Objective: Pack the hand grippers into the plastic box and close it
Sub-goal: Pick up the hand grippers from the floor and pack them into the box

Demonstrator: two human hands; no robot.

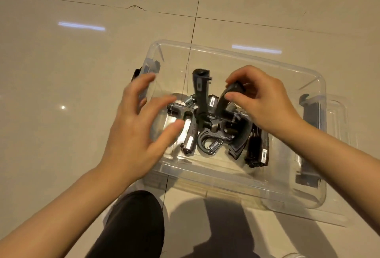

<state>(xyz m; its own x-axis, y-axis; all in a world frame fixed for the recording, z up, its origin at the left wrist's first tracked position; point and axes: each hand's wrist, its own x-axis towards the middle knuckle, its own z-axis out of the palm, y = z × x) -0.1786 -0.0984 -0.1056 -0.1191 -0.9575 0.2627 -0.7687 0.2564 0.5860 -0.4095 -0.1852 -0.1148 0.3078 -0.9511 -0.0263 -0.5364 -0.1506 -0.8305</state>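
A clear plastic box (242, 191) stands open on the tiled floor. Several black hand grippers (207, 132) with metal springs lie piled in its bottom. One hand gripper (202, 93) stands upright in the pile, its two handles pointing up. My right hand (261, 101) pinches the top of its right handle (224, 101) with thumb and fingers. My left hand (137, 122) hovers over the box's left rim with fingers spread and holds nothing.
The box's clear lid (339, 126) lies under or beside the box at the right, with a black latch (310, 113) showing there. Another black latch (136, 73) sits on the box's left end. My dark-trousered knee (133, 222) is below the box.
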